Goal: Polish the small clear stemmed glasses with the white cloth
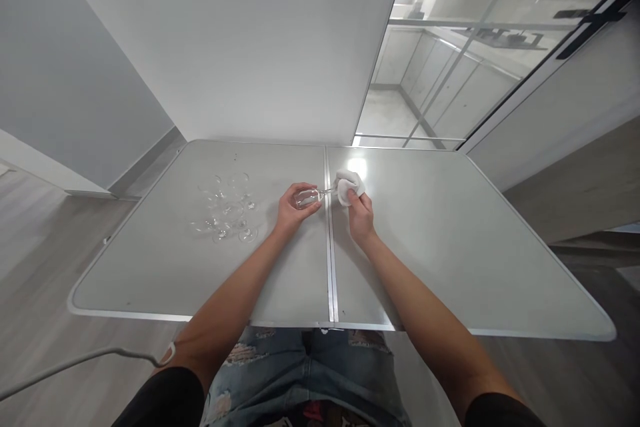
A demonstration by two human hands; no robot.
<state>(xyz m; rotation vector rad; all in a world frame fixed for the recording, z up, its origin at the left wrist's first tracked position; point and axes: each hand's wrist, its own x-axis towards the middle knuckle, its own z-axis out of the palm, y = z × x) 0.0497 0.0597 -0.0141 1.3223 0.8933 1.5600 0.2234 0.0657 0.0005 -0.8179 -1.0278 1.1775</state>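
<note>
My left hand (293,208) grips the bowl of a clear stemmed glass (307,197), held sideways over the middle of the grey folding table (450,247). My right hand (360,212) holds a white cloth (347,186) bunched around the glass's stem and foot end, just right of the table's centre seam. Both hands are close together above the tabletop.
Several clear stemmed glasses (227,213) stand in a cluster on the left half of the table. A white wall panel rises behind the table; glass partitions are at the back right. A white cable (75,363) runs at the lower left.
</note>
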